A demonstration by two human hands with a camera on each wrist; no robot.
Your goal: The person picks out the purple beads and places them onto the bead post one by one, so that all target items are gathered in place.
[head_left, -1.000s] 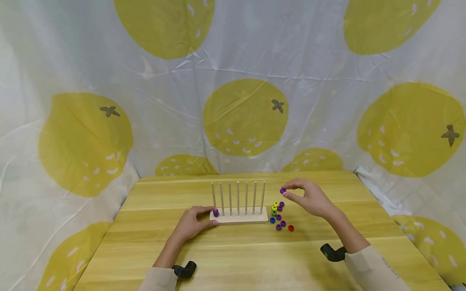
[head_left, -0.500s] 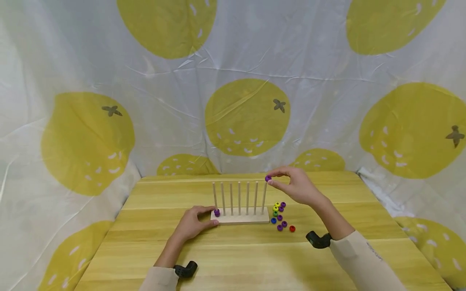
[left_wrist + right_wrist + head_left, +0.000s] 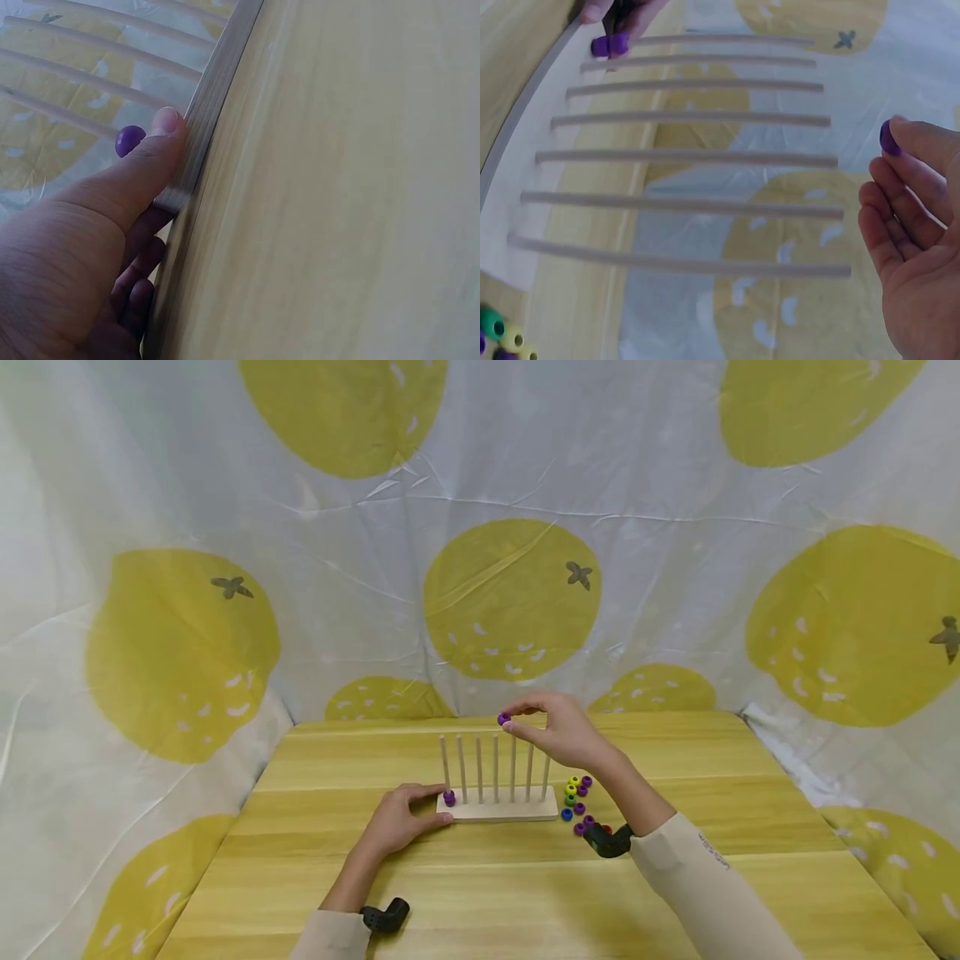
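Right grip [image 3: 561, 728] pinching purple bead [image 3: 504, 719], left grip [image 3: 397, 818] spread wider, holding peg rack [image 3: 498, 812] by its end

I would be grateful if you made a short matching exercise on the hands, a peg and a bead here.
1. Left hand
2. Right hand
3. Blue bead
4. Leftmost peg

A. Lies on the table
B. Has purple beads at its foot
C. Pinches a single bead
D. Grips one end of the wooden base

Pairs: 1-D, 2-C, 3-A, 4-B
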